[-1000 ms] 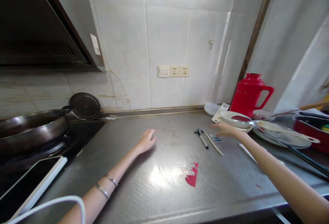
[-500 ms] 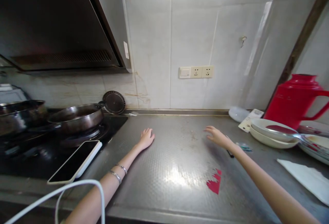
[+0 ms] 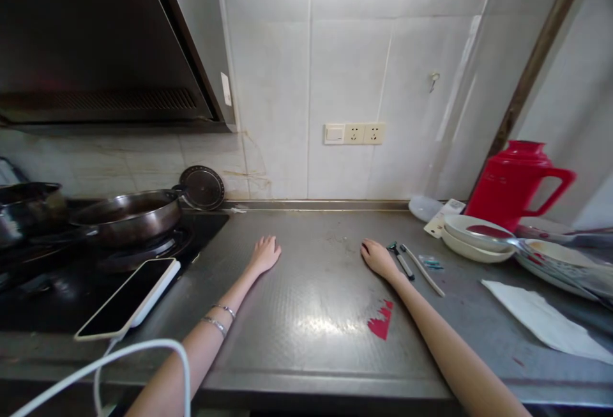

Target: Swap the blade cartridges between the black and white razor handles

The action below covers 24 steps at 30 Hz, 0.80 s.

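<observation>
My left hand [image 3: 266,255] lies palm down on the steel counter [image 3: 311,276], its fingers forward and a little apart, with nothing in it. Two bracelets circle that wrist. My right hand [image 3: 378,258] also rests on the counter, palm down with fingers loosely bent, and holds nothing visible. Just right of it lie a dark-handled razor [image 3: 401,261] and a thin whitish stick [image 3: 424,270] with a dark end. A torn red scrap [image 3: 382,321] is on the counter nearer to me, left of my right forearm.
A phone [image 3: 129,299] with a white cable [image 3: 110,363] sits by the stove at left, near a pan [image 3: 134,216]. On the right are a red thermos [image 3: 512,184], stacked bowls [image 3: 474,248], a small packet [image 3: 431,262] and white paper [image 3: 541,318].
My right hand has come down onto the counter and shifted left, uncovering the razor and stick. My left hand stays on the counter. The view has turned slightly right.
</observation>
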Each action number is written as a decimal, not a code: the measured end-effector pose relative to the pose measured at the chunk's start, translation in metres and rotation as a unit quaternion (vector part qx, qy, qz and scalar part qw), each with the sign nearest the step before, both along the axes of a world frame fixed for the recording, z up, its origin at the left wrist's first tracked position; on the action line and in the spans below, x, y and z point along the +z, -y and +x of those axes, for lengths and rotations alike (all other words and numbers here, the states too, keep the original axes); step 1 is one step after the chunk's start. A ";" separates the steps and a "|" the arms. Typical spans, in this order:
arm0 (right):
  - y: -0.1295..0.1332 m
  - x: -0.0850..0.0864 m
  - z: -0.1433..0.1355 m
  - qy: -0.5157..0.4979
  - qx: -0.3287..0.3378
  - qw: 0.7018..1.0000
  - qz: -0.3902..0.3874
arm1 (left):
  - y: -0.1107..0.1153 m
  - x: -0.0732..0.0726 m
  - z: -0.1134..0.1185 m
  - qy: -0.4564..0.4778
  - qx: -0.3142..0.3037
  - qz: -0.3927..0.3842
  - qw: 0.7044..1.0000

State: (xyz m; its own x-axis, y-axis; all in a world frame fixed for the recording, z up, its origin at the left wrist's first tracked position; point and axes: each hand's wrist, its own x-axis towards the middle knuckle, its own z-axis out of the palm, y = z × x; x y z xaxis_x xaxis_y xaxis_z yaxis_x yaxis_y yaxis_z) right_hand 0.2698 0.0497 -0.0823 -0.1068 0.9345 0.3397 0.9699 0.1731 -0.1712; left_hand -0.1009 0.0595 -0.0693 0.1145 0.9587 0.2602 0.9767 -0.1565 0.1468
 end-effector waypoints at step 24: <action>0.000 -0.001 0.003 -0.003 0.013 1.000 -0.004 | 0.004 0.002 -0.003 0.001 -0.004 -0.022 1.000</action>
State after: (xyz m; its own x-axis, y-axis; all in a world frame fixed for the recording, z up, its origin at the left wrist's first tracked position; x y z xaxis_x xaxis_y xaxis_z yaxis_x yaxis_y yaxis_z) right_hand 0.2730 0.0497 -0.0832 -0.1301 0.9343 0.3319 0.9640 0.1975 -0.1781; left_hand -0.1042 0.0557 -0.0677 0.1216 0.9682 0.2188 0.9752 -0.1576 0.1554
